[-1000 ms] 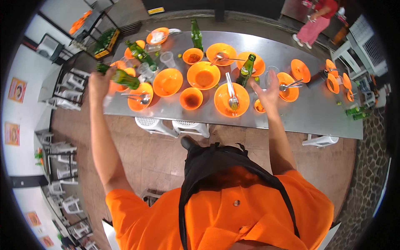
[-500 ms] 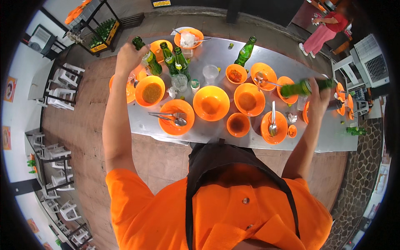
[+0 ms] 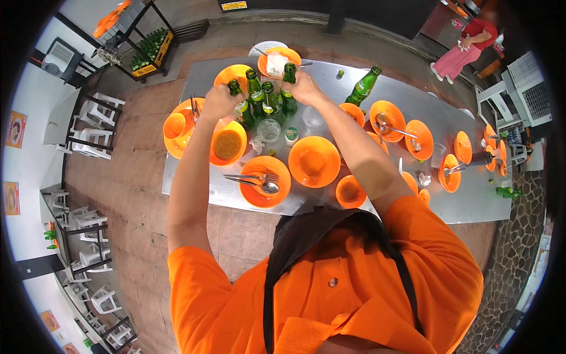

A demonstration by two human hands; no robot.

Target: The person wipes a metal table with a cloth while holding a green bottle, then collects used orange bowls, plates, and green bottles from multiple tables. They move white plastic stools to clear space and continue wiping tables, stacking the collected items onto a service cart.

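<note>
At the far left of the metal table, my left hand [image 3: 221, 102] is closed round a green glass bottle [image 3: 245, 115]. My right hand [image 3: 306, 88] grips another green bottle [image 3: 288, 105] by its neck, my arm reaching across the bowls. Between them stand two more bottles, a rear green bottle [image 3: 254, 89] and a front green bottle [image 3: 269, 104], all bunched closely. Just nearer are a clear glass [image 3: 269, 131], a small green-capped shaker [image 3: 291, 137] and an orange bowl of brownish soup [image 3: 227, 145]. A bowl with crumpled tissue [image 3: 276, 62] sits behind.
Used orange bowls cover the table, among them a bowl with cutlery [image 3: 257, 192] and a large bowl [image 3: 315, 162]. A lone green bottle [image 3: 364, 86] stands at the back; another green bottle [image 3: 509, 192] lies at the right end. A person [image 3: 466, 50] stands beyond the table.
My right hand has carried its bottle from the right side of the table to the cluster at left. My left hand has brought its bottle lower and nearer, beside the others.
</note>
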